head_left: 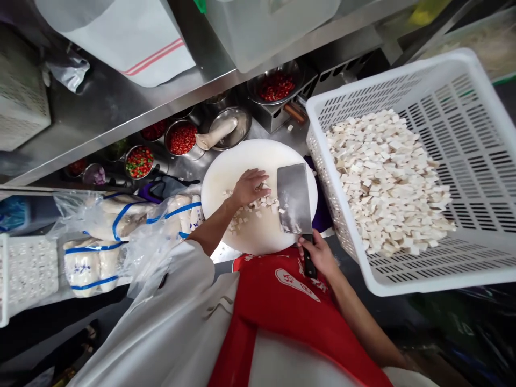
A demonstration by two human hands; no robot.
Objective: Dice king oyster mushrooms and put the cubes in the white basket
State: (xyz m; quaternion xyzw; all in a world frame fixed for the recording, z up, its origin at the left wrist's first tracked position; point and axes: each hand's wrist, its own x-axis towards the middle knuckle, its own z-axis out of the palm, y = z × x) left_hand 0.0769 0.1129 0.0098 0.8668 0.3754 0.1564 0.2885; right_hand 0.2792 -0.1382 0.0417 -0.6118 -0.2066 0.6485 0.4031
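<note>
On the round white cutting board (258,156) lie small white cubes of diced king oyster mushroom (264,207). My left hand (250,188) is over these cubes, fingers stretched out and slightly apart, touching some of them. My right hand (320,253) is wrapped around the black handle of a cleaver (293,193). The broad blade rests flat or nearly so on the board's right side, with bits of mushroom stuck to it. A whole king oyster mushroom (217,133) lies across the rim of a metal bowl (241,121) behind the board.
To the right, a white perforated basket (407,287) holds a large heap of mushroom cubes (387,183). Metal containers of chopped red chilies (181,138) line the back beneath a steel shelf (161,110). Bagged mushrooms with blue bands (91,269) lie at left.
</note>
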